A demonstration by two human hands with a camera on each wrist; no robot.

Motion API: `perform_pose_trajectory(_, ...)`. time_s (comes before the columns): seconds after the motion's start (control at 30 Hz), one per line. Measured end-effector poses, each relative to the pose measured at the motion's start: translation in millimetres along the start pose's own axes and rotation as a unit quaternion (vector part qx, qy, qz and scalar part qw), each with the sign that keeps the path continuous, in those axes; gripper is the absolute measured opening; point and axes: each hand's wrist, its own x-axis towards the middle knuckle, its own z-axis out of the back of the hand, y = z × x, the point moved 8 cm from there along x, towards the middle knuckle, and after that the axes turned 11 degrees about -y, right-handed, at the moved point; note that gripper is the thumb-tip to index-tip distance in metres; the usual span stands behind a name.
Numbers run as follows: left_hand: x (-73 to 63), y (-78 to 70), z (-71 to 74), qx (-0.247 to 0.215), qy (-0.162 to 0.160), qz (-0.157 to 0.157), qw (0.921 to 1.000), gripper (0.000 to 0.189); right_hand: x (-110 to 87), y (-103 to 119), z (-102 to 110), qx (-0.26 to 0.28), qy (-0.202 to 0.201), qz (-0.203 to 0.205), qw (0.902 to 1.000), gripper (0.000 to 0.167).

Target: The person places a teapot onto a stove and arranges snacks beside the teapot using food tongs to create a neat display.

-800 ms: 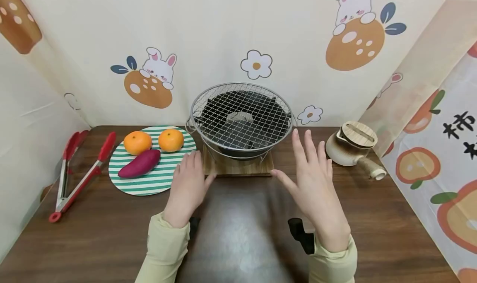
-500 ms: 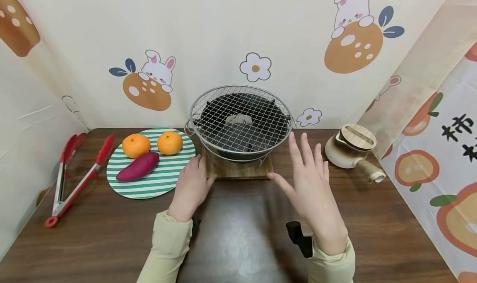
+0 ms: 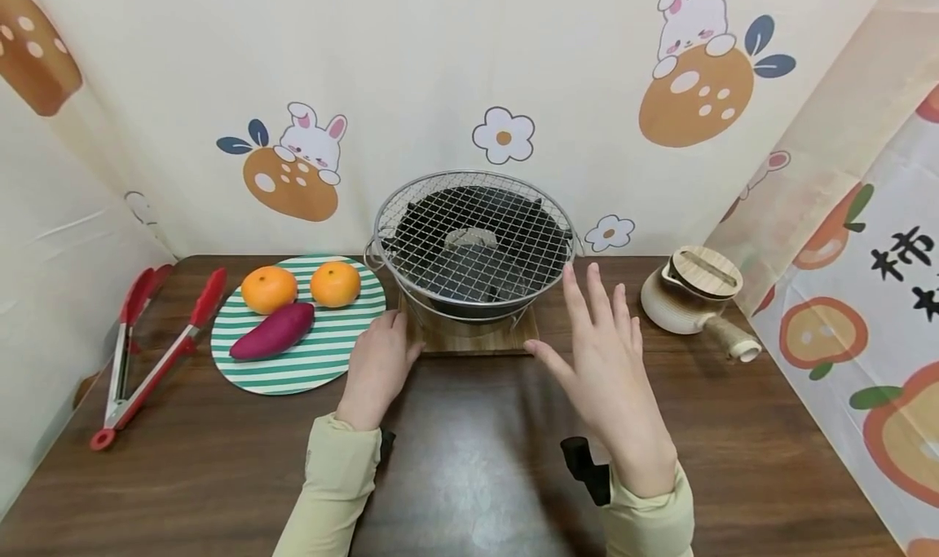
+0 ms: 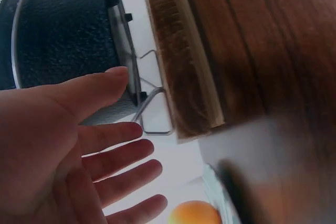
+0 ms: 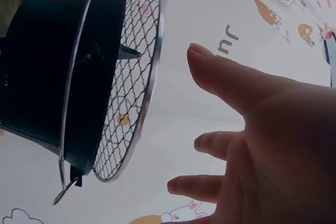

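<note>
A black charcoal grill (image 3: 473, 302) with a round wire mesh on top stands in a wire frame on a square wooden board (image 3: 477, 343). My left hand (image 3: 377, 369) is beside the board's left front corner, fingers extended; the left wrist view shows this hand holding nothing, near the grill's black body (image 4: 58, 35). To the right of the board, my right hand (image 3: 605, 382) is spread with fingers straight, thumb towards the board's right corner. In the right wrist view that hand is apart from the mesh (image 5: 128, 93). Left fingertips are partly hidden in the head view.
On the left, a green-striped round plate (image 3: 286, 384) bears two oranges (image 3: 269, 289) and a purple sweet potato (image 3: 273, 331). Red-tipped tongs (image 3: 150, 377) lie spread beyond it. A teapot (image 3: 678, 304) with a wooden lid and side handle stands at right. A patterned curtain (image 3: 411, 68) backs the table.
My left hand has shifted slightly right, closer to the board. The right hand has drifted slightly left towards the grill. The head view has tilted a little, so everything sits lower in it.
</note>
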Motion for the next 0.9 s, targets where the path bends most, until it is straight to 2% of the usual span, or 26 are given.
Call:
perform_pose_trajectory(0.2, 2.2, 3.7, -7.3, 0.006, 0.004, 0.005, 1.0, 0.041, 5.1, -1.7, -1.1, -0.003, -0.026, 0.004, 0.9996, 0.091)
perform_pose_trajectory(0.67, -0.3, 7.3, -16.1, 0.0, 0.019, 0.018, 0.9997, 0.043, 14.1, -15.9, -4.7, -0.013, -0.078, 0.006, 0.9969, 0.086)
perform_pose_trajectory(0.9, -0.6, 9.3, -13.4, -0.003, -0.004, 0.015, 0.9999, 0.04, 18.3, -29.4, -2.3, -0.037, -0.103, 0.023, 0.9937, 0.082)
